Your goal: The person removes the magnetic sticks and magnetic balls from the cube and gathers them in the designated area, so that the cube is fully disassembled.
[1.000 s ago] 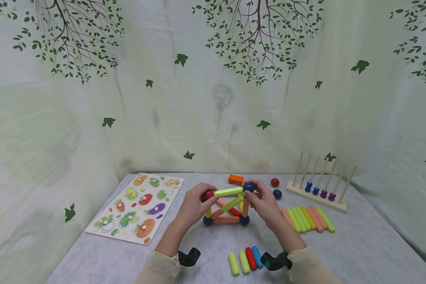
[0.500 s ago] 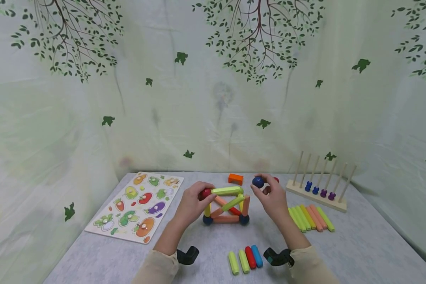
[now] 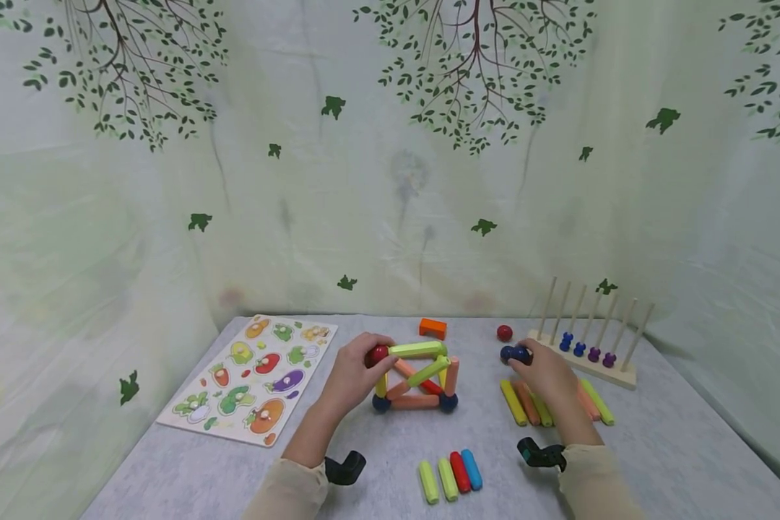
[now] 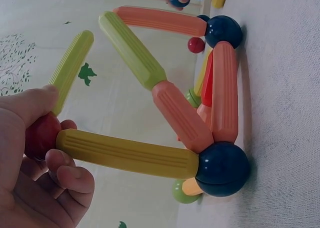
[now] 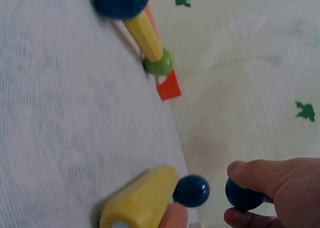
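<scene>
My left hand [image 3: 349,370] grips a red ball [image 4: 41,138] at the upper left corner of a frame of magnetic building sticks and balls. From that ball a lime stick [image 3: 418,350] reaches right, and a yellow stick [image 4: 127,152] joins it to a dark blue ball [image 4: 222,169] on the table. A second lime stick [image 4: 132,50] slants within the frame. Off to the right, my right hand [image 3: 554,374] pinches a blue ball [image 5: 243,195] between thumb and fingers. Close by is another blue ball [image 5: 191,190]; whether they touch I cannot tell.
A red ball [image 3: 504,333] and an orange block [image 3: 432,328] lie at the back. Right stand a pegged bead rack [image 3: 617,374] and a row of sticks [image 3: 513,403]. Several loose sticks [image 3: 458,472] lie in front; a vegetable puzzle board [image 3: 247,383] lies left.
My right hand has taken the blue ball off the upper lime stick's right end and carried it right, beside the other blue ball. My left hand keeps holding the red ball.
</scene>
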Available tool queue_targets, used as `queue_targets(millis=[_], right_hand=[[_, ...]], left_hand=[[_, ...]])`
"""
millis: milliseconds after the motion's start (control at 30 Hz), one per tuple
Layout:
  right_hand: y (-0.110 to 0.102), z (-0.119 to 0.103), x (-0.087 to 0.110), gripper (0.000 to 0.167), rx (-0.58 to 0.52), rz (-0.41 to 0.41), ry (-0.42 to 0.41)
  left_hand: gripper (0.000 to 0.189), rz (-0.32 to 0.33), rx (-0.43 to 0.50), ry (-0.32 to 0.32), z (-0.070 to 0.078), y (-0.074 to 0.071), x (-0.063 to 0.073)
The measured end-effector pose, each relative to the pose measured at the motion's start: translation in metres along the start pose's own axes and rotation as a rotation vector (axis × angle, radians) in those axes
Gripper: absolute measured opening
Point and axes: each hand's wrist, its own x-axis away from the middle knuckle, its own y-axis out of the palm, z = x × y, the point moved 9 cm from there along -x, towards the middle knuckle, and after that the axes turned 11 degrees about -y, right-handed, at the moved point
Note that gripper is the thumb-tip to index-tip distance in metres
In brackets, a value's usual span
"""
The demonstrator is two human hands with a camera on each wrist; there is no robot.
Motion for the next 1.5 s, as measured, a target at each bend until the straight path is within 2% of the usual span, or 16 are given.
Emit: queue_targets(millis=[167, 300, 533, 700, 833, 967, 1100, 1200, 1333, 1500], right_hand=[[0.001, 0.026, 0.000, 0.057, 0.026, -0.017, 0.087], [0.002, 0.035, -0.002, 0.053, 0.024, 0.001, 0.116], [-0.004, 0.037, -0.002, 0.045, -0.021, 0.117, 0.112], [-0.009, 0.030, -0.001, 0.042, -0.075, 0.178, 0.067], [-0.014, 0.013, -0.003, 0.038, -0.158, 0.192, -0.017], [-0.018, -0.020, -0.004, 0.035, -0.246, 0.146, -0.178], [-0.014, -0.059, 0.001, 0.034, -0.307, 0.027, -0.351], [-0.001, -0.082, 0.006, 0.038, -0.281, -0.085, -0.435], [0.023, -0.102, 0.010, 0.041, -0.227, -0.171, -0.481], [0.042, -0.114, 0.013, 0.016, -0.222, -0.175, -0.463]], left_hand=[[0.024, -0.007, 0.004, 0.010, 0.002, 0.001, 0.000], [0.023, -0.004, 0.006, 0.005, 0.002, 0.000, 0.000], [0.023, -0.007, 0.003, -0.003, 0.002, 0.000, 0.000], [0.023, -0.009, 0.006, -0.003, 0.002, 0.001, -0.001], [0.023, -0.010, 0.007, -0.004, 0.001, 0.001, 0.000], [0.023, -0.005, 0.012, -0.007, 0.000, 0.001, -0.001], [0.023, -0.005, 0.015, -0.006, -0.001, 0.000, -0.001], [0.023, -0.008, 0.017, -0.005, -0.001, 0.000, -0.001], [0.023, -0.012, 0.018, -0.010, -0.001, 0.000, -0.001], [0.022, -0.018, 0.013, -0.019, -0.002, 0.001, -0.001]])
